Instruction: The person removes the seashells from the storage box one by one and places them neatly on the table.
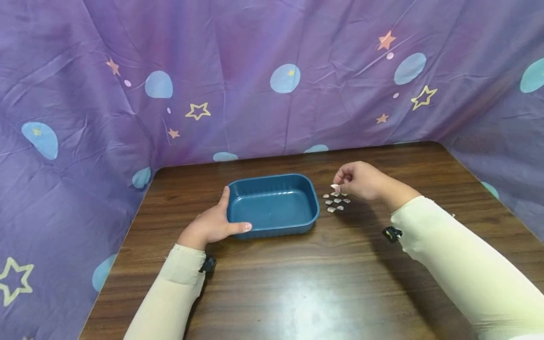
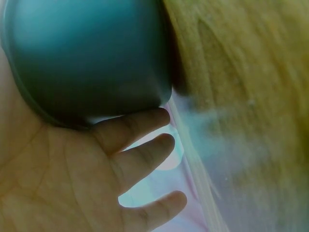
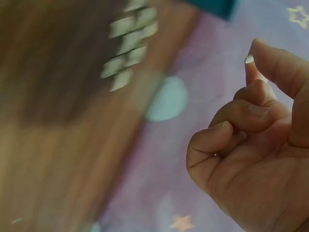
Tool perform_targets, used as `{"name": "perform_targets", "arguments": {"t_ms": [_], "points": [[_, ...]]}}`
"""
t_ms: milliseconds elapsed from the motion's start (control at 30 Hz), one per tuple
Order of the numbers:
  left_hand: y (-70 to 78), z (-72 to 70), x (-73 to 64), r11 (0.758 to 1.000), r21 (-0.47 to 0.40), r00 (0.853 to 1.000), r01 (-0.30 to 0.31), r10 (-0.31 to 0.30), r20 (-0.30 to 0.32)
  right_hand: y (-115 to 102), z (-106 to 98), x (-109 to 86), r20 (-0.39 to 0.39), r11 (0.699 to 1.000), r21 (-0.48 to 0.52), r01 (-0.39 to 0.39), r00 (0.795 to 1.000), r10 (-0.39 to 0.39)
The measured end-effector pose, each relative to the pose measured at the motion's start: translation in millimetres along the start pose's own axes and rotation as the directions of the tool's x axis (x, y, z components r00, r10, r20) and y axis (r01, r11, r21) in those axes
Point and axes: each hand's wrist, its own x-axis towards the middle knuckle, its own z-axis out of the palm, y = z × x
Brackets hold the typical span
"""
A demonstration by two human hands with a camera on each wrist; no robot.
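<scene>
A blue rectangular basin [image 1: 272, 208] lies on the wooden table, its inside bare. My left hand [image 1: 214, 222] rests against its near left corner, thumb along the front side and index finger up the left side. The left wrist view shows the other fingers straight and spread beside the basin wall [image 2: 91, 58]. Right of the basin, my right hand [image 1: 361, 180] pinches a small white shell [image 1: 335, 187] between thumb and index finger. Only a sliver of that shell [image 3: 249, 59] shows in the right wrist view, where the remaining fingers are curled in. Below this hand, several similar shells [image 1: 337, 201] lie grouped in rows.
The brown wooden table [image 1: 255, 293] reaches back to a purple curtain [image 1: 246, 127] printed with stars and blue spots. This curtain also hangs along the left and right sides. Small black devices [image 1: 392, 233] are worn at both wrists over pale sleeves.
</scene>
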Motion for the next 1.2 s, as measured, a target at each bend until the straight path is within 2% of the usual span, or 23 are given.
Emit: {"name": "perform_targets", "arguments": {"t_ms": [167, 367, 567, 800, 1033, 1200], "points": [[-1.9, -0.4, -0.4, 1.0, 0.004, 1.0, -0.015, 0.015, 0.0, 31, 9, -11.6, 0.019, 0.999, -0.016, -0.037, 0.999, 0.037], [-3.4, 0.2, 0.0, 0.999, 0.006, 0.999, -0.033, 0.033, -0.008, 49, 19, -16.6, 0.05, 0.997, -0.041, -0.064, 0.997, 0.066], [-3.8, 2.8, 0.8, 1.0, 0.0, 1.0, -0.022, 0.022, -0.004, 53, 27, -17.8, 0.072, 0.995, -0.074, -0.068, 0.995, 0.074], [-5.0, 3.0, 1.7, 0.999, -0.017, 1.0, -0.027, 0.027, -0.006, 54, 34, -16.0, 0.059, 0.987, -0.145, -0.072, 0.995, 0.081], [-9.6, 6.4, 4.5, 0.998, -0.039, 0.999, -0.045, 0.045, 0.001, 52, 32, -16.6, 0.069, 0.98, -0.188, -0.07, 0.994, 0.085], [-11.0, 9.7, 5.3, 0.998, -0.05, 0.999, -0.044, 0.045, 0.014, 52, 26, -24.7, 0.041, 0.984, -0.17, -0.044, 0.998, 0.052]]}}
